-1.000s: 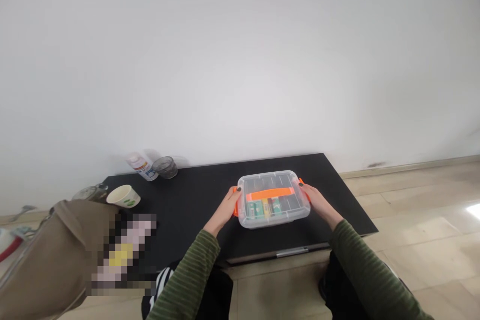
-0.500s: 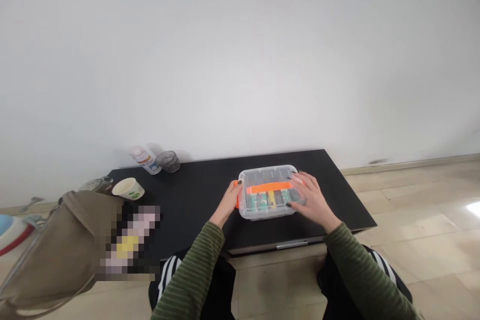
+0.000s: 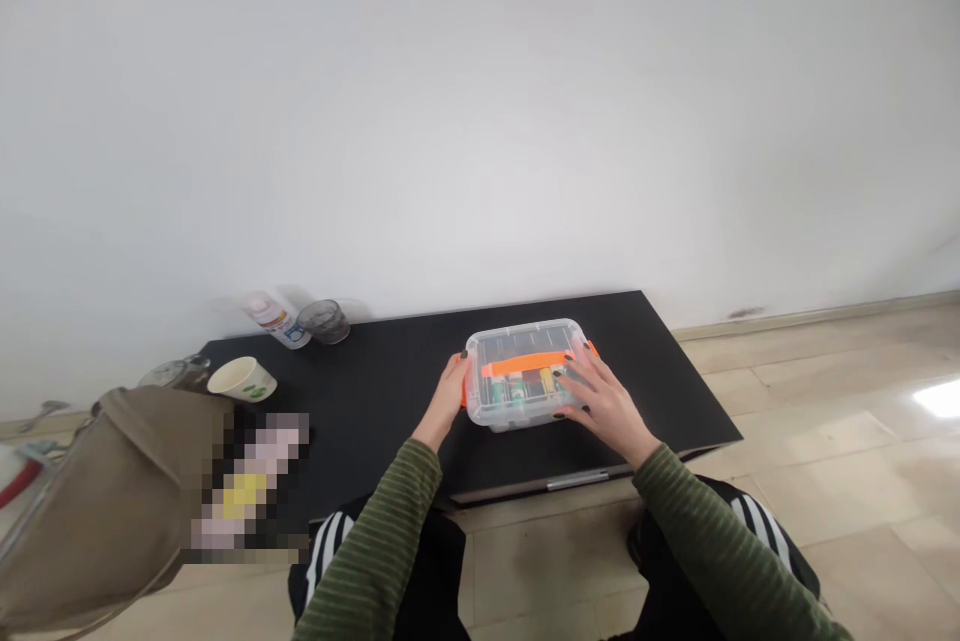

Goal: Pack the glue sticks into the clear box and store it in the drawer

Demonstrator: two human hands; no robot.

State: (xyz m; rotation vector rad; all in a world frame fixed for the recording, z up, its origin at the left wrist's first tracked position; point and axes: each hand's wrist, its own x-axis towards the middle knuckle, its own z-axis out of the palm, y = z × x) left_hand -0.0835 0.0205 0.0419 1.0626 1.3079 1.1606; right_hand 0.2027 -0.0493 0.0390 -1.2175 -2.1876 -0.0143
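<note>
A clear plastic storage box (image 3: 525,406) with a clear lid and an orange carry handle (image 3: 525,363) is at the black table. Through its walls I make out green, white and yellow items, too blurred to name. My left hand (image 3: 444,401) grips the box's left side by an orange latch, thumb at the lid's edge. Across the right part of the lid lies my right hand (image 3: 604,408), its fingers spread and touching the top near the handle's end. The lid sits on the box. Whether the base rests fully on the tabletop I cannot tell.
Toward the table's (image 3: 390,371) back left stand a spray can (image 3: 276,319) and a dark glass (image 3: 324,321). A paper cup (image 3: 242,379) is in front of them. A brown bag (image 3: 127,491) overlaps the left end, beside a pixelated patch. A white wall rises behind.
The whole view has shifted slightly, with things now further left. My right fingers are spread a little wider on the lid. The items inside the box look slightly displaced.
</note>
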